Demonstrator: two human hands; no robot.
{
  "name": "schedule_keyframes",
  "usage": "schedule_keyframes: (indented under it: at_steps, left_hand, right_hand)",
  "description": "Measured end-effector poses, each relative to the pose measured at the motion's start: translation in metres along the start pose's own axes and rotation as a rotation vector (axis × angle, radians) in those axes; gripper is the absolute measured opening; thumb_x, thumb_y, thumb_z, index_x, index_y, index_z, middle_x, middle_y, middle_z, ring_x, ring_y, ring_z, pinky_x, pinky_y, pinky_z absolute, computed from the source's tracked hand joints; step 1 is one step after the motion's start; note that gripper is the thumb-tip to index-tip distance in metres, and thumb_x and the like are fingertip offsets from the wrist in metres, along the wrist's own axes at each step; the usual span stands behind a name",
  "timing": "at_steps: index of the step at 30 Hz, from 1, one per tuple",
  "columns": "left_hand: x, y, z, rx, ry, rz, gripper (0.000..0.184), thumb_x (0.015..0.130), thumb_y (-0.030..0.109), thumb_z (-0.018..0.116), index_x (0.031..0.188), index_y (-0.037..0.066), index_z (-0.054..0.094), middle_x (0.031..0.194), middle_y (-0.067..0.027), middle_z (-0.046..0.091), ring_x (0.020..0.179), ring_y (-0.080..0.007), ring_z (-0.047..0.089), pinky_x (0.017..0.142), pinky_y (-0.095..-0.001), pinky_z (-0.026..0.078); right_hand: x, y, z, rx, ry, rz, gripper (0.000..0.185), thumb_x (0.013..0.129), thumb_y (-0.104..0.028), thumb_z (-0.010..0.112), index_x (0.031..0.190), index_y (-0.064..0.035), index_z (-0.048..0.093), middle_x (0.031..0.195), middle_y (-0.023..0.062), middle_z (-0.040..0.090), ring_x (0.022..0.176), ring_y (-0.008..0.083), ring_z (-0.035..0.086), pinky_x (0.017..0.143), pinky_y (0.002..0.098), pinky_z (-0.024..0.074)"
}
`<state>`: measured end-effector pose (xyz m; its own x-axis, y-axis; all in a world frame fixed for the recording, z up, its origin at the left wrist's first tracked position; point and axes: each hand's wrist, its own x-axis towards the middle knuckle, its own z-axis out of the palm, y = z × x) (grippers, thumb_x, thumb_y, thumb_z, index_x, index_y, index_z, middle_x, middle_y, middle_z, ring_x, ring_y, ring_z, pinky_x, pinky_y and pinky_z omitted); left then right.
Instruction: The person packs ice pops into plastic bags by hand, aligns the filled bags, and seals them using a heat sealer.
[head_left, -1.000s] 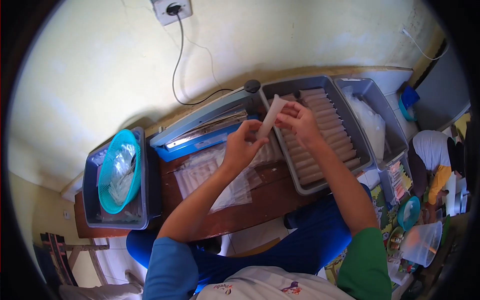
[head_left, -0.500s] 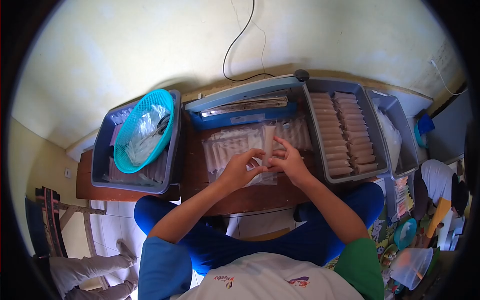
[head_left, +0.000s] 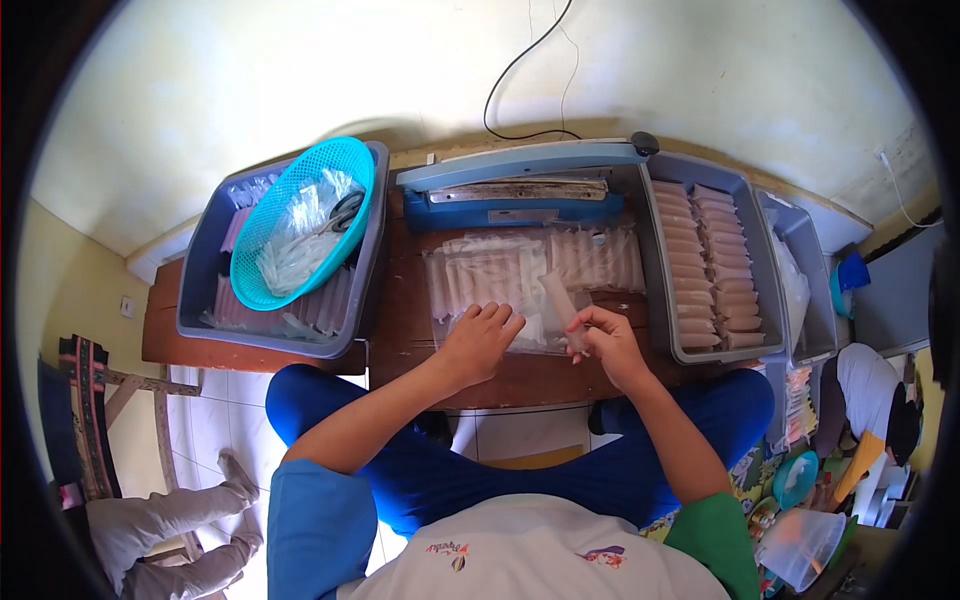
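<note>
In my right hand (head_left: 607, 345) is a slim plastic tube filled with something pale pink, like an ice pop (head_left: 558, 295). My fingers close round its lower end, and it tilts up to the left. My left hand (head_left: 482, 342) lies palm down at the near edge of a flat clear plastic pack (head_left: 470, 270), its fingers slightly apart and bent. Rows of similar filled tubes show inside that pack. A second group of tubes (head_left: 600, 258) lies to its right. Behind them stands a blue bag sealer (head_left: 520, 213) with its long arm raised.
At left, a grey crate (head_left: 365, 250) holds tubes and a turquoise basket (head_left: 245, 270) of clear bags and scissors. Another grey crate (head_left: 672, 335) at right holds two rows of tubes. Further bins stand beyond it. People are at both sides.
My left hand has come away from the tube and moved down onto the pack. My right hand now holds the tube alone, lower and tilted left. The view has shifted slightly.
</note>
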<state>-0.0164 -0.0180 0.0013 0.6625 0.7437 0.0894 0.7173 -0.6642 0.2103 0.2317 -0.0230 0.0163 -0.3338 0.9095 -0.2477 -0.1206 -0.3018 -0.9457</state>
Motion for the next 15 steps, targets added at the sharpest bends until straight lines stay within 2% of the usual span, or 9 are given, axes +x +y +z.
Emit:
schedule_keyframes:
  at_steps: [5,7,8,10,12,13,15]
  left_hand:
    - [0.000,-0.008,0.005,-0.008,0.045,0.006,0.037,0.069,0.004,0.065,0.104,0.005,0.056,0.095,-0.0090,0.055,0.096,-0.0267,0.054,0.081,-0.0376,0.040]
    - [0.000,-0.011,0.005,-0.031,0.027,-0.011,0.022,0.073,0.006,0.063,0.095,0.004,0.061,0.090,-0.0093,0.058,0.093,-0.0272,0.055,0.080,-0.0389,0.041]
    - [-0.001,-0.012,0.007,-0.032,0.024,-0.012,0.022,0.073,0.006,0.063,0.095,0.004,0.061,0.090,-0.0093,0.058,0.093,-0.0272,0.055,0.080,-0.0389,0.041]
    - [0.000,-0.014,0.010,-0.060,0.064,-0.029,0.010,0.074,0.007,0.063,0.084,0.005,0.063,0.084,-0.0096,0.060,0.088,-0.0274,0.057,0.079,-0.0396,0.042]
    - [0.002,-0.014,0.012,-0.106,0.092,-0.052,0.008,0.075,0.008,0.064,0.082,0.006,0.063,0.083,-0.0097,0.061,0.087,-0.0273,0.058,0.078,-0.0398,0.042]
    - [0.002,-0.014,0.012,-0.152,0.119,-0.076,0.006,0.076,0.009,0.064,0.081,0.006,0.062,0.081,-0.0098,0.062,0.086,-0.0272,0.058,0.077,-0.0400,0.043]
    - [0.004,-0.014,0.009,-0.191,0.147,-0.082,0.006,0.077,0.010,0.065,0.081,0.007,0.062,0.080,-0.0096,0.062,0.084,-0.0271,0.059,0.077,-0.0399,0.043]
  right_hand:
    - [-0.003,-0.004,-0.002,-0.025,-0.126,-0.014,0.012,0.081,-0.001,0.056,0.092,0.0004,0.061,0.084,0.0068,0.061,0.071,0.0127,0.060,0.060,0.0265,0.0501]
    - [-0.005,-0.009,-0.001,-0.043,-0.169,-0.013,0.012,0.081,-0.002,0.057,0.092,0.0000,0.061,0.084,0.0062,0.060,0.072,0.0123,0.059,0.061,0.0262,0.0501]
    - [-0.007,-0.011,-0.001,-0.064,-0.238,0.017,0.013,0.081,-0.002,0.059,0.094,-0.0007,0.061,0.083,0.0051,0.059,0.072,0.0116,0.059,0.061,0.0257,0.0496]
    - [-0.010,-0.017,-0.002,-0.083,-0.305,0.044,0.013,0.082,-0.002,0.061,0.095,-0.0013,0.061,0.082,0.0040,0.058,0.072,0.0108,0.058,0.061,0.0252,0.0491]
    - [-0.013,-0.020,-0.004,-0.185,-0.479,0.244,0.018,0.081,0.000,0.063,0.099,-0.0021,0.061,0.087,0.0022,0.057,0.077,0.0080,0.056,0.065,0.0240,0.0483]
    - [-0.012,-0.014,-0.003,-0.322,-0.560,0.120,0.022,0.080,0.000,0.063,0.102,-0.0021,0.061,0.092,0.0013,0.056,0.083,0.0070,0.054,0.070,0.0240,0.0485]
    - [-0.015,-0.008,0.005,-0.334,-0.584,0.111,0.024,0.080,0.001,0.062,0.103,-0.0017,0.061,0.094,0.0011,0.056,0.086,0.0069,0.054,0.072,0.0251,0.0488]
